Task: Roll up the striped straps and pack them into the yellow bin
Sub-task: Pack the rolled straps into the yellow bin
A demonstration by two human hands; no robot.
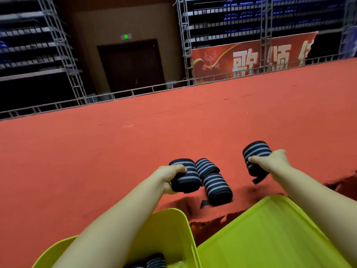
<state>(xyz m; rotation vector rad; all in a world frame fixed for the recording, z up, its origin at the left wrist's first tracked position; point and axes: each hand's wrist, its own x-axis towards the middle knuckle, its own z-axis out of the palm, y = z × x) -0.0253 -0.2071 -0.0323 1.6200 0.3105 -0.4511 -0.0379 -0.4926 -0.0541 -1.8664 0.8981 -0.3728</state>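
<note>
1. The step in hand is packing, I judge: the left hand grips 1 rolled strap, and the right hand grips another rolled strap, lifted off the red carpet.
2. Just right of the left hand, 2 more rolled straps lie on the carpet, touching each other.
3. The yellow bin stands below the left forearm, nearer to the person; at least 1 striped roll already lies inside.
4. A flat yellow lid lies below the right forearm, beside the bin.
5. The next move probably calls for bringing both hands back over the bin and releasing the rolls without letting them unwind.
6. The straps are thick woven elastic, black with grey stripes, cylinder-shaped; a loose black tail hangs under the right hand's roll. The bin is smooth plastic with rounded corners.
</note>
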